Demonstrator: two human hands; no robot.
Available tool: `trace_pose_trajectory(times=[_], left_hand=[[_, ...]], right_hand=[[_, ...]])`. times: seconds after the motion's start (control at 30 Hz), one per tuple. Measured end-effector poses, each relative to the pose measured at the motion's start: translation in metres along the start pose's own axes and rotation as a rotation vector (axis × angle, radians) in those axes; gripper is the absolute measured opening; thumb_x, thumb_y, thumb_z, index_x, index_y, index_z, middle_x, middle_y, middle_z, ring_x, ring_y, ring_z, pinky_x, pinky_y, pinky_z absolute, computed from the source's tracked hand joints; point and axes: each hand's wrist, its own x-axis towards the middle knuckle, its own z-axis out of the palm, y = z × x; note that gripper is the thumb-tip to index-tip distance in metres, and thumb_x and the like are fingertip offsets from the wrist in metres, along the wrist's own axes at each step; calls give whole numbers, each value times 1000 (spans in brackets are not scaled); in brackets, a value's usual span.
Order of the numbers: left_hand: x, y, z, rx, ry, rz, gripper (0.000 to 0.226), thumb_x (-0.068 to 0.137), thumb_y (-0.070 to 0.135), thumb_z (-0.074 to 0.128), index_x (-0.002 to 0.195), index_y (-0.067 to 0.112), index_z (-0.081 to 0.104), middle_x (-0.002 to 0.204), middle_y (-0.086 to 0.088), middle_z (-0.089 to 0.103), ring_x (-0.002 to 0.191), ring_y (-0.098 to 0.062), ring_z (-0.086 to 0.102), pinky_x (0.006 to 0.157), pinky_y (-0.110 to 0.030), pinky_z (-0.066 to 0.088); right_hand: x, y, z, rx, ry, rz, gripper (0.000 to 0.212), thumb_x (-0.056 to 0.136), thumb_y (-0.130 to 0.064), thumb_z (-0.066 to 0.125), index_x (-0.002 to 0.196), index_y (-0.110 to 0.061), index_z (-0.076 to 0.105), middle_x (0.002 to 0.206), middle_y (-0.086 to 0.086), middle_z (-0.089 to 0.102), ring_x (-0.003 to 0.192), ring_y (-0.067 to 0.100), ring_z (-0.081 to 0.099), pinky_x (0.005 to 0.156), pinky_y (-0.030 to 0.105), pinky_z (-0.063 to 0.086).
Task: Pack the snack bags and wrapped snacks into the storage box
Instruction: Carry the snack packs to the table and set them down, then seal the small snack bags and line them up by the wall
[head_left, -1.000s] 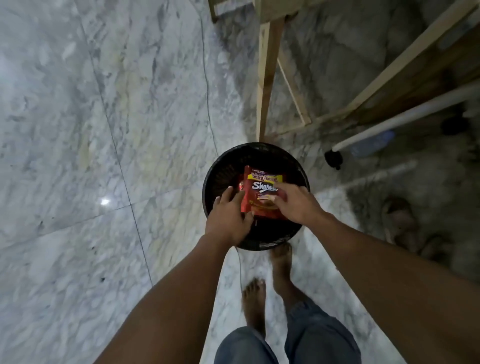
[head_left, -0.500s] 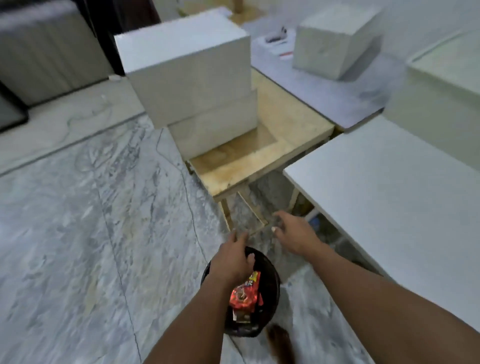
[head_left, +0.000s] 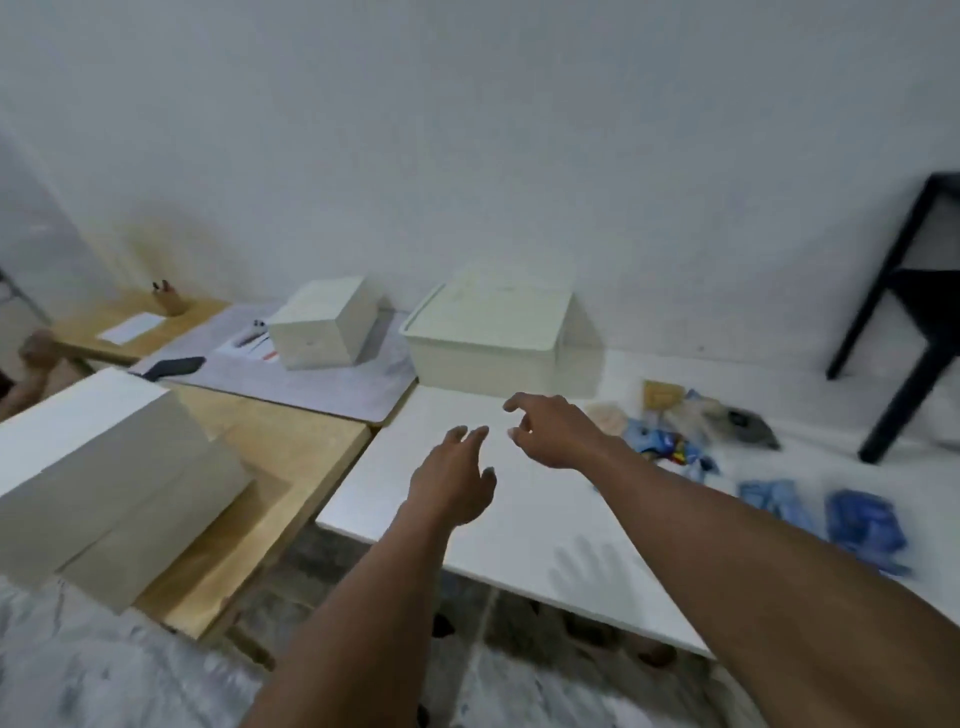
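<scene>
A pale lidded storage box (head_left: 491, 335) stands at the back of the white table (head_left: 519, 525), against the wall. Both my hands hover empty above the table in front of it. My left hand (head_left: 452, 486) has its fingers straight. My right hand (head_left: 550, 431) is nearer the box, fingers loosely bent. To the right lie several snack packs: a blue and yellow bag (head_left: 665, 447), two blue wrapped packs (head_left: 774, 499) (head_left: 865, 522), a tan pack (head_left: 660, 396) and a grey pack (head_left: 748, 422). The picture is blurred.
A wooden table (head_left: 291, 467) on the left carries a large white box (head_left: 104, 467). Behind it a grey mat (head_left: 322, 384) holds a smaller white box (head_left: 324, 330) and a dark flat object (head_left: 174, 366). A black chair (head_left: 914, 312) stands at the right.
My view has lifted from the black bin on the floor to the tabletop. The red snack bag stayed in the bin. Both hands rose, empty, over the white table.
</scene>
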Motion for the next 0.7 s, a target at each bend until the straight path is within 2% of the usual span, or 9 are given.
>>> trace_pose_trajectory(times=[0.17,0.4,0.47,0.57,0.7], left_hand=[[31,137,13,-4,-32,244,62,94,36,54,151,29,31,157,1,34,139,-25,42,106,-43,44],[51,289,48,-48,-96,437,65,90,32,57,151,30,32,154,0,37,136,-24,44,107,-43,44],[55,321,56,-52,-112,470,66,91,30,55,152,29,30,155,0,35,137,-24,43,108,-42,43],[61,359,64,-43,-142,497,67,91,28,53,153,28,28,157,-1,33,139,-24,40,108,-39,39],[73,396,68,-1,-164,543,66,94,34,52,154,28,26,158,-1,30,142,-24,36,112,-41,35]], right_hand=[[-48,109,-105,-35,135,175,44,89,-36,53,133,-34,49,124,7,65,113,28,59,98,42,48],[-122,234,-197,-89,203,323,42,92,-36,56,133,-32,50,124,5,63,110,23,60,97,40,49],[-143,262,-217,-102,210,356,42,93,-39,56,133,-33,49,126,5,62,112,23,57,98,41,48],[-169,297,-245,-118,236,394,41,93,-38,56,133,-32,49,123,3,63,104,20,56,95,39,48],[-196,329,-275,-117,307,422,40,92,-33,57,132,-27,52,118,3,65,104,24,60,90,36,49]])
